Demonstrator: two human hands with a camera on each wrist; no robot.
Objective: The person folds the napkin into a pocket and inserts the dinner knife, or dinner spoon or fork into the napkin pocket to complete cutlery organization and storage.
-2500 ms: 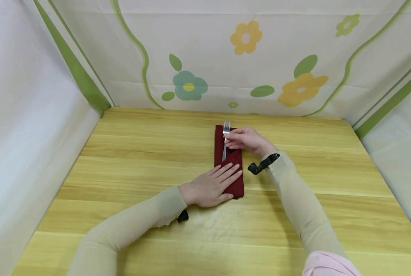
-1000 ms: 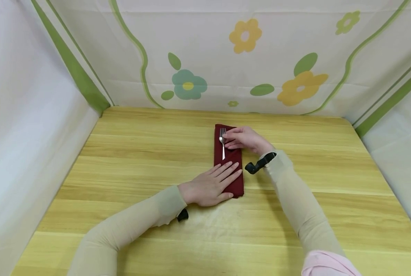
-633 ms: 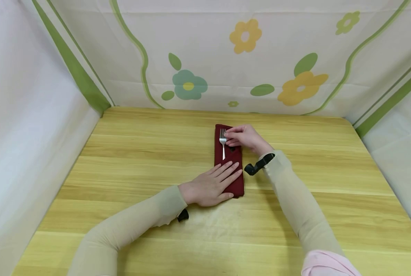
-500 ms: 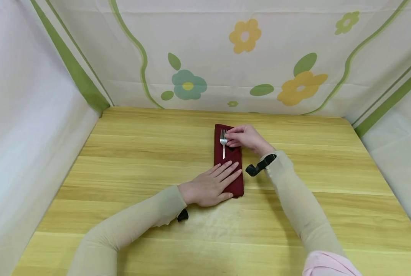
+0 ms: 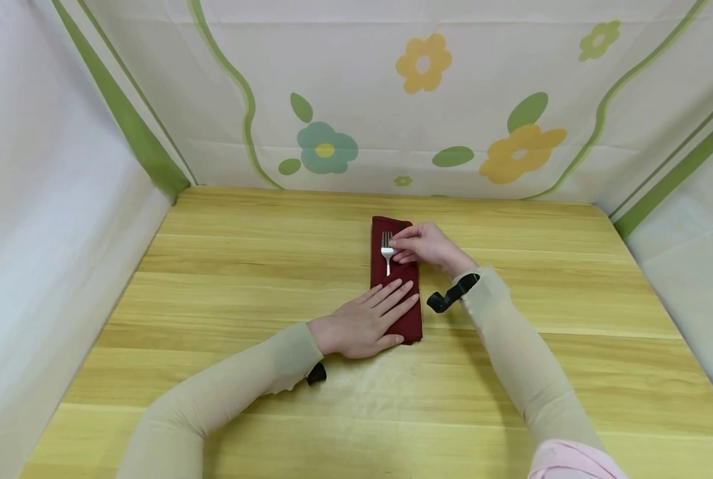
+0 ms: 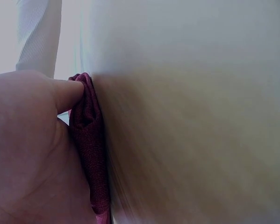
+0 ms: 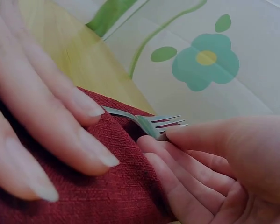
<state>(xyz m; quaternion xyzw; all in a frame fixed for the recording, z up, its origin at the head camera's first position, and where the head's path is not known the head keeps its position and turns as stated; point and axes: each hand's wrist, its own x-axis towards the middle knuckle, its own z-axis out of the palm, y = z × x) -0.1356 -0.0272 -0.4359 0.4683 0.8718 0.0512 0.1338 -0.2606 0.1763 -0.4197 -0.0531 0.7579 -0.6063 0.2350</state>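
Observation:
A dark red folded napkin (image 5: 413, 324) lies lengthwise on the table. My left hand (image 5: 361, 324) presses flat on its near half, fingers spread and straight; in the left wrist view the thumb rests along the napkin's rolled-looking edge (image 6: 90, 149). A silver fork (image 5: 387, 252) points tines away from me, its lower handle hidden inside the napkin's fold. With thumb and fingertips, my right hand (image 5: 431, 247) pinches the fork by the side of its head. The right wrist view shows the fork neck (image 7: 123, 112) coming out at the fold, close to my left fingertips.
The wooden table (image 5: 242, 266) extends around the napkin on all sides. Behind it stands a white cloth backdrop (image 5: 356, 73) with flower prints, and white cloth walls (image 5: 50, 199) flank both sides. Black straps with mounts (image 5: 452, 293) sit on the wrists.
My right hand has brought the fork toward me and down onto the napkin, and more of its handle is under the fold. My left hand has stayed in place.

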